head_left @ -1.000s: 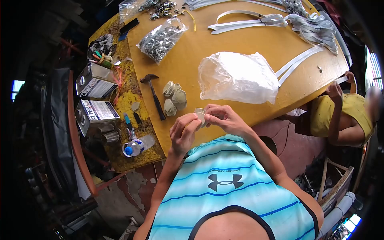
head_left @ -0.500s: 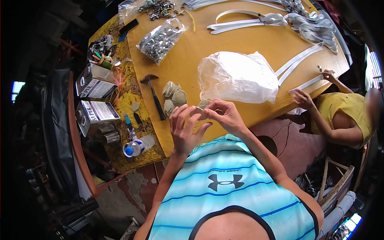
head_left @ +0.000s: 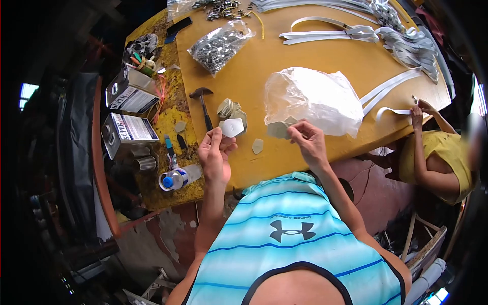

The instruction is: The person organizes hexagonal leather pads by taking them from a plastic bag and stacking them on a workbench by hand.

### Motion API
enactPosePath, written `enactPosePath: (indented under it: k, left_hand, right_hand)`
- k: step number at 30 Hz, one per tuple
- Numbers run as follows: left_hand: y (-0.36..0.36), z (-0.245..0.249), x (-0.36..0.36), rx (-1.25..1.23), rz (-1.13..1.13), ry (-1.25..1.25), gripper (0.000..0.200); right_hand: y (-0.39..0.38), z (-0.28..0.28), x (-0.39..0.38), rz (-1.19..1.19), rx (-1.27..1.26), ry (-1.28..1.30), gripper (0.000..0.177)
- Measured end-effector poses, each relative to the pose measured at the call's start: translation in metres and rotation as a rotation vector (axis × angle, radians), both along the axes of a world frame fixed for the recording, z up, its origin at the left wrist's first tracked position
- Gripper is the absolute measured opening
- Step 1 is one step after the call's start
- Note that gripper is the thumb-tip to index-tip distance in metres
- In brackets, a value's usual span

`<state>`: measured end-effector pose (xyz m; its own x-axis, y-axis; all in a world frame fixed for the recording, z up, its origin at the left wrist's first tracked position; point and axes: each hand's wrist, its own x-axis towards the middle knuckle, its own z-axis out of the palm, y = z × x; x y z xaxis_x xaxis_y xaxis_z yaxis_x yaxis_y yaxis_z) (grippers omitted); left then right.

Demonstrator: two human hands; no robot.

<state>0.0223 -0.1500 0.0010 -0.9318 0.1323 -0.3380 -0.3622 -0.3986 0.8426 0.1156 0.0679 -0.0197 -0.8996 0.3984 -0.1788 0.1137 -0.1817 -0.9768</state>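
Observation:
Between the thumb and fingers of my left hand [head_left: 215,155] is a white, many-sided flat piece [head_left: 233,128], with a small mark on its face. My right hand [head_left: 311,144] pinches thin grey-green flat pieces [head_left: 277,130] by their edge, close to the white plastic bag [head_left: 317,99]. Just behind the white piece sits a pile of similar pieces [head_left: 228,109], partly covered by it. A single loose piece [head_left: 257,146] lies on the table between my hands. The hammer [head_left: 204,108] rests left of the pile, its handle end near my left fingers.
On the yellow-brown table [head_left: 305,53] lie a bag of metal parts [head_left: 218,48] and grey straps [head_left: 330,34]. Metal cans [head_left: 131,89], a cutter [head_left: 170,148] and a plastic bottle [head_left: 180,178] line the left side. At right, a co-worker [head_left: 432,157] handles a strap.
My hands have moved apart from their meeting point. The white piece now shows in my left hand, the grey-green pieces in my right. The loose piece between them has come into view.

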Motion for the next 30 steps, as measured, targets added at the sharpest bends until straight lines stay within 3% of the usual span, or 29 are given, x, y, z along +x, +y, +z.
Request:
enactPosePath:
  k: [5,8,9,14,15,17,18,20,30]
  left_hand:
    - [-0.011,0.009,-0.012,0.019,-0.039,0.027,0.011]
    - [-0.011,0.04,-0.019,-0.009,-0.037,0.216,0.022]
    - [-0.008,0.062,-0.017,-0.128,0.034,0.302,0.024]
    - [-0.019,0.122,-0.008,-0.506,0.266,1.305,0.015]
    - [-0.017,0.12,-0.003,-0.509,0.264,1.303,0.015]
    - [-0.012,0.113,0.007,-0.19,0.156,1.027,0.014]
    - [-0.008,0.105,0.011,-0.029,0.134,0.732,0.014]
    - [-0.005,0.088,0.011,0.058,0.068,0.407,0.012]
    - [-0.001,0.058,0.017,0.134,-0.017,0.113,0.007]
  right_hand:
    - [0.014,-0.005,0.005,-0.023,-0.003,0.022,0.018]
    - [0.019,-0.006,0.007,-0.024,0.087,-0.042,0.02]
    - [0.02,-0.006,0.008,-0.03,0.086,-0.047,0.02]
    - [0.019,-0.004,0.006,-0.038,0.184,-0.047,0.022]
    - [0.019,-0.005,0.007,-0.036,0.181,-0.05,0.022]
    - [0.019,-0.006,0.007,-0.038,0.174,-0.054,0.022]
    - [0.017,-0.006,0.006,-0.028,0.166,-0.047,0.022]
    - [0.017,-0.007,0.005,-0.041,0.186,-0.06,0.022]
    - [0.015,-0.01,-0.002,-0.008,0.186,-0.088,0.023]
